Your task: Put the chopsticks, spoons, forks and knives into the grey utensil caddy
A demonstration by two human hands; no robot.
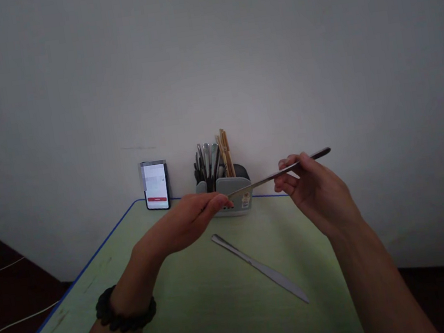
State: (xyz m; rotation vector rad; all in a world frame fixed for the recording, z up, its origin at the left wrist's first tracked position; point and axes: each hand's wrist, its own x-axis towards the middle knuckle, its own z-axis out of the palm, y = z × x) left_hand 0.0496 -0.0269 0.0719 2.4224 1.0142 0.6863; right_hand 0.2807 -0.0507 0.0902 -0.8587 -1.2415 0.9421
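Both hands hold one long metal knife (267,179) in the air above the green table (208,306). My right hand (312,189) grips it near the dark handle end, fingers curled round it. My left hand (196,219) pinches the blade tip at its fingertips. The knife slopes up to the right, in front of a grey cutlery holder (232,195). A second metal knife (261,267) lies flat on the table below the hands.
The cutlery holder stands at the table's far edge against the wall, holding several metal utensils and wooden chopsticks (226,152). A phone (156,185) with a lit screen leans on the wall to its left. White cables (16,322) run over the dark floor at left.
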